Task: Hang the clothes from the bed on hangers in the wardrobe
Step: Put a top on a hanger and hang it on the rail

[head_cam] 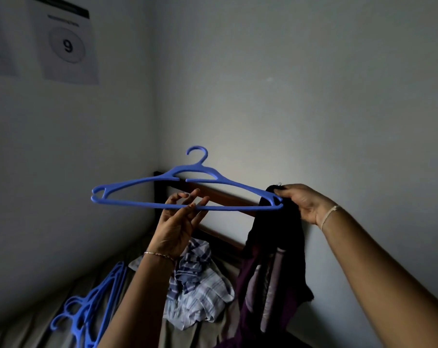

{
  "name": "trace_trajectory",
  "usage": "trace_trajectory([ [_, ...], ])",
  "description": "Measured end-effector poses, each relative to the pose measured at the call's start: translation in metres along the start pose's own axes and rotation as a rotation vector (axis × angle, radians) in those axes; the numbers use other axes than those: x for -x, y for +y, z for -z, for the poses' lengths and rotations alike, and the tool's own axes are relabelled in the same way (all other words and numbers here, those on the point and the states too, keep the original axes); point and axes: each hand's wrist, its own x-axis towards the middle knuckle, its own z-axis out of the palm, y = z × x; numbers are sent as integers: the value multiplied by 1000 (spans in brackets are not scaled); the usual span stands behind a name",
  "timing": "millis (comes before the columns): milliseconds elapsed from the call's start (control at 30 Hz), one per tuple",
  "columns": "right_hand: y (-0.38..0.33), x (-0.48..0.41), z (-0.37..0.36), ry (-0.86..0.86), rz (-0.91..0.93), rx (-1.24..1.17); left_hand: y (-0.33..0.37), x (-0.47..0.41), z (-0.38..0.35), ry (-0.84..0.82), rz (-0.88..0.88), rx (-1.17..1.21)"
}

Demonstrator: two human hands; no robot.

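Left forearm [142,297] across checked shirt [200,292], spare hangers [87,305] just beside

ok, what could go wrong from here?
1. The left hand holds the blue hanger only by fingertips on its bottom bar; it could tip or drop.
2. The dark garment is pinched by the right hand at one hanger end only; the rest hangs free and could slide off.
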Motion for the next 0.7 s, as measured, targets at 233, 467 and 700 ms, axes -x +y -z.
trace_trajectory([
  [233,-17,-2,-15,85,288,407,-5,-2,-2,-13,-28,34],
  [467,-30,-7,-25,128,457,686,-19,-7,-21,38,-29,32],
  [700,-48,5,-49,42,603,529,-43,-9,-57,94,-26,36],
])
